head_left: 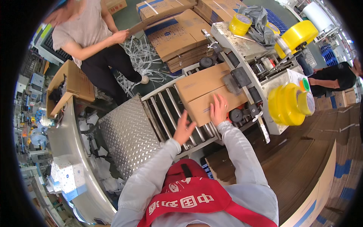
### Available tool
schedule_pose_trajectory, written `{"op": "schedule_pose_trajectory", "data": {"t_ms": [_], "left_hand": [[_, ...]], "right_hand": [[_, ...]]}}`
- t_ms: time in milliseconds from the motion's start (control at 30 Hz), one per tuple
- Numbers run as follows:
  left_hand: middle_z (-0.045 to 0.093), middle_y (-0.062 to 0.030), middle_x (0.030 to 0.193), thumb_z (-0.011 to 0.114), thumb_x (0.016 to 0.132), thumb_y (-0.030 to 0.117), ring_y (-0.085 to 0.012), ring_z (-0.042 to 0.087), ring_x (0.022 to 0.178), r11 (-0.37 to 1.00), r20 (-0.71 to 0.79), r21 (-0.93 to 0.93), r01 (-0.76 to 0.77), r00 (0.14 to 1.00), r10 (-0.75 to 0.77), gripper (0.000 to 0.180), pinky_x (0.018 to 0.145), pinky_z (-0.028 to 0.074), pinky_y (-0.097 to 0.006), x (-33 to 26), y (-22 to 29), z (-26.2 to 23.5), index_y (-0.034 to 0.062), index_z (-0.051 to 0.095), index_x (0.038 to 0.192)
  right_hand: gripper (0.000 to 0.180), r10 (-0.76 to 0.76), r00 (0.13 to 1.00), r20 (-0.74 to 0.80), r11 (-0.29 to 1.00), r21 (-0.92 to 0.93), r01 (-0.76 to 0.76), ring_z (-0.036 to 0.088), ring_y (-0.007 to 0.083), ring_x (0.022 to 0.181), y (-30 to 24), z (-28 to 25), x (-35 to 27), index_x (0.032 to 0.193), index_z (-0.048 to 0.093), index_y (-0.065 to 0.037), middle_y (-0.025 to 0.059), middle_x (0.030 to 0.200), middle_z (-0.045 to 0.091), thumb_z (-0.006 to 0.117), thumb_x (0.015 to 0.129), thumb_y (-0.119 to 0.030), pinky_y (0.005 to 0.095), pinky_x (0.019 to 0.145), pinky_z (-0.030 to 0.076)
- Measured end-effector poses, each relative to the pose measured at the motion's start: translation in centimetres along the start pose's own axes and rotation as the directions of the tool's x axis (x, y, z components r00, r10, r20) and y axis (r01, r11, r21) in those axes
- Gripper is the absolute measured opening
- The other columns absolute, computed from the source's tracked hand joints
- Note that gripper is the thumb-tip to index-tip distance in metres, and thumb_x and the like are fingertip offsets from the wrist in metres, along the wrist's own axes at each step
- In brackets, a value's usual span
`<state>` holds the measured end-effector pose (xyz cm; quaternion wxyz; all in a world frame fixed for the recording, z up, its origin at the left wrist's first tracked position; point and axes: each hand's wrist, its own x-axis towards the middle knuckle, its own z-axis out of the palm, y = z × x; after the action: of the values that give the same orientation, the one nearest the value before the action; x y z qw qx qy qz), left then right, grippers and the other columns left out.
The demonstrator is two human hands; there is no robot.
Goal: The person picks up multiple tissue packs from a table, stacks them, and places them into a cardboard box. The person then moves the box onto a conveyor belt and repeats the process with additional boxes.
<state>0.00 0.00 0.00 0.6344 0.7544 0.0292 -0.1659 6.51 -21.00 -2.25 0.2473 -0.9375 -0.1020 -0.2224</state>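
Note:
A closed brown cardboard carton (199, 85) lies on the metal roller conveyor (165, 104), its far right part under the dark pressing pieces of a tape sealing machine (278, 109). My right hand (219, 109) rests on the carton's top near its front right edge, fingers stretched out. Beside the carton's near left corner is my left hand (183, 128), fingers apart and holding nothing. Whether its fingertips touch the cardboard I cannot tell. The carton's underside is hidden.
A diamond-plate metal sheet (130, 132) adjoins the conveyor's left end. Yellow tape rolls (285, 104) sit on the machine. Flat carton stacks (181, 32) stand behind; more flattened cardboard (298, 162) lies at right. A co-worker (92, 38) stands far left, another person (334, 79) at right.

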Motion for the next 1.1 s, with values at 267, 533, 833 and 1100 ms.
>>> {"op": "schedule_pose_trajectory", "data": {"t_ms": [267, 533, 833, 1100], "left_hand": [[0.05, -0.0156, 0.131, 0.064, 0.088, 0.027, -0.0238, 0.054, 0.114, 0.958, 0.235, 0.18, 0.224, 0.936, -0.263, 0.054, 0.088, 0.049, -0.034, -22.3, -13.9, -14.9, 0.0027, 0.046, 0.132], [0.065, -0.0084, 0.091, 0.062, 0.088, 0.023, -0.0145, 0.059, 0.076, 0.951, -0.06, 0.134, 0.278, 0.96, -0.272, 0.036, 0.069, 0.049, -0.029, -31.7, -31.7, -29.6, -0.0018, 0.059, 0.113], [0.064, -0.0082, 0.097, 0.061, 0.089, 0.022, -0.0134, 0.059, 0.081, 0.945, 0.452, 0.167, 0.282, 0.83, -0.327, 0.037, 0.07, 0.048, -0.027, -33.9, -26.5, -25.8, -0.0003, 0.056, 0.118], [0.065, -0.007, 0.088, 0.063, 0.088, 0.026, -0.0147, 0.06, 0.076, 0.949, 0.257, -0.091, 0.302, 0.928, -0.27, 0.039, 0.068, 0.049, -0.029, -34.8, -29.6, -31.0, -0.0016, 0.058, 0.115]], "right_hand": [[0.025, 0.317, 0.922, 0.223, 0.789, 0.477, -0.387, 0.057, 0.0345, 0.095, -18.0, 4.9, -23.5, 0.107, 0.063, -0.004, 0.017, 0.101, 0.06, 0.059, 0.083, -0.005, 0.0397, 0.083, 0.046], [0.023, 0.268, 0.959, 0.095, 0.953, 0.121, -0.278, 0.064, 0.0275, 0.089, -29.6, -11.5, -23.7, 0.104, 0.065, -0.005, 0.0117, 0.097, 0.064, 0.062, 0.082, -0.007, 0.0356, 0.078, 0.053], [0.055, 0.087, 0.976, -0.202, 0.354, -0.909, -0.22, 0.046, 0.032, 0.124, -35.2, -42.6, -24.1, 0.128, 0.051, -0.01, 0.0116, 0.134, 0.049, 0.069, 0.076, -0.016, 0.0448, 0.105, 0.037], [0.047, 0.141, 0.94, -0.311, 0.551, -0.764, -0.336, 0.058, 0.0292, 0.109, -34.9, -45.3, -30.7, 0.125, 0.053, -0.01, 0.0131, 0.125, 0.057, 0.067, 0.08, -0.012, 0.0383, 0.091, 0.048]]}}
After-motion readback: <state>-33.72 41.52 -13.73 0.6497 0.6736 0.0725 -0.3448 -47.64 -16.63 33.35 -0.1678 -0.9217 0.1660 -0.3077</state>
